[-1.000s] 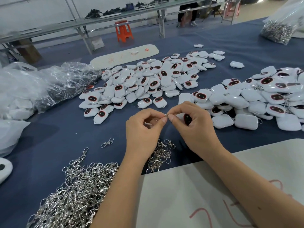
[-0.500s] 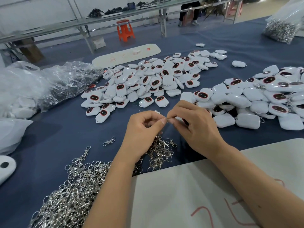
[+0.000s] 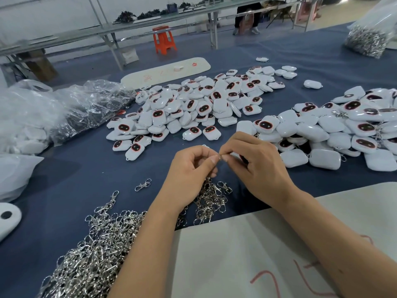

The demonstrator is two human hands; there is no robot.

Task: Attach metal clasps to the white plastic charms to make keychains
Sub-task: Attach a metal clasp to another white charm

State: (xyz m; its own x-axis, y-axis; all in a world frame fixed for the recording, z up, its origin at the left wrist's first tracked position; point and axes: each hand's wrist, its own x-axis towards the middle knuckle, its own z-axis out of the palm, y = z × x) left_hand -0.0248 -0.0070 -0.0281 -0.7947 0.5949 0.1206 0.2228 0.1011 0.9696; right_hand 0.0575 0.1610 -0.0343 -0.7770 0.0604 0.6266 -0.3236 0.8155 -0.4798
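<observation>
My left hand (image 3: pixel 191 168) and my right hand (image 3: pixel 257 166) meet fingertip to fingertip above the blue table. Between them they pinch a small metal clasp ring (image 3: pixel 220 157). A white plastic charm (image 3: pixel 241 157) with a dark face sits inside my right palm, mostly hidden by the fingers. A heap of silver clasps (image 3: pixel 92 254) lies at the near left, and a smaller bunch (image 3: pixel 211 196) lies under my wrists. Loose white charms (image 3: pixel 193 108) are piled in the middle. A second pile of charms (image 3: pixel 335 130) lies to the right, some with clasps showing.
Crumpled clear plastic bags (image 3: pixel 64 108) fill the left side. A white board with red marks (image 3: pixel 268 254) lies under my right forearm; another white board (image 3: pixel 165 70) lies further back. A bag of clasps (image 3: pixel 367 39) stands far right. One single clasp (image 3: pixel 142 185) lies alone.
Both hands stay joined on the same ring, shifting only slightly. The view has tilted a little.
</observation>
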